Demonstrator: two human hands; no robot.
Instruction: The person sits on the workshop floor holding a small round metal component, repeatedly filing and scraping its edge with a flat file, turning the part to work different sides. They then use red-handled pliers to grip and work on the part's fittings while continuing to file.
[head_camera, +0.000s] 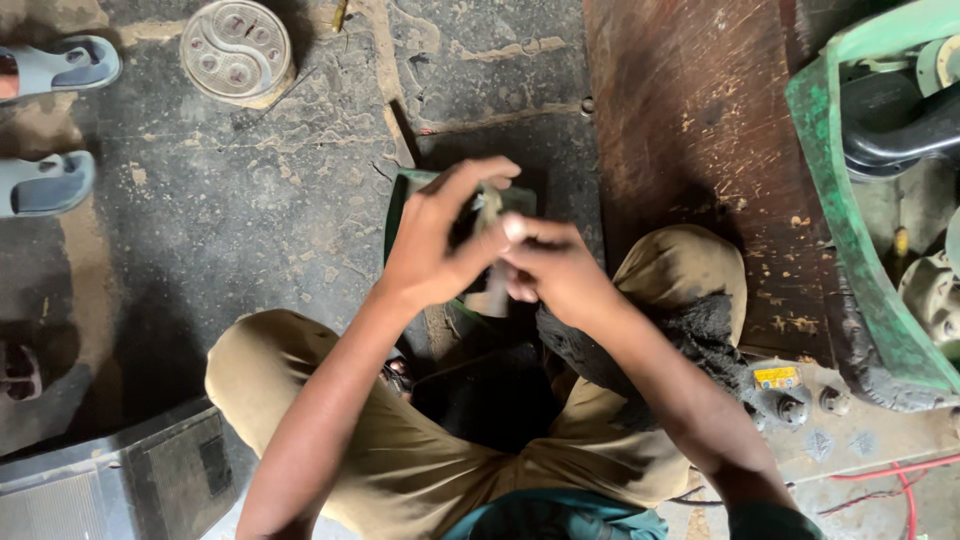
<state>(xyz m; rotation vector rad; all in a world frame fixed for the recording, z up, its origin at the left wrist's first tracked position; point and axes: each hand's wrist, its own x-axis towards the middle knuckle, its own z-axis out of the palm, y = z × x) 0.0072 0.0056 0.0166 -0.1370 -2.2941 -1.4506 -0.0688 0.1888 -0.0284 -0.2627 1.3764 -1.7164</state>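
Both hands' fingers (470, 195) around a small metal part (488, 208), mostly hidden.

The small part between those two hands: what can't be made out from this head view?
- Small part: head view, mostly covered by the left hand and right hand; its kind is unclear.
- Green block beneath: hidden by both hands.
- Green machine housing: cut off by the right edge.
- Grey sandals: cut off by the left edge.

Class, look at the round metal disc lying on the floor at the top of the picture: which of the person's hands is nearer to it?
Left. The left hand is nearer the round metal disc, lying below and right of it. The right hand is farther right, beyond the left hand.
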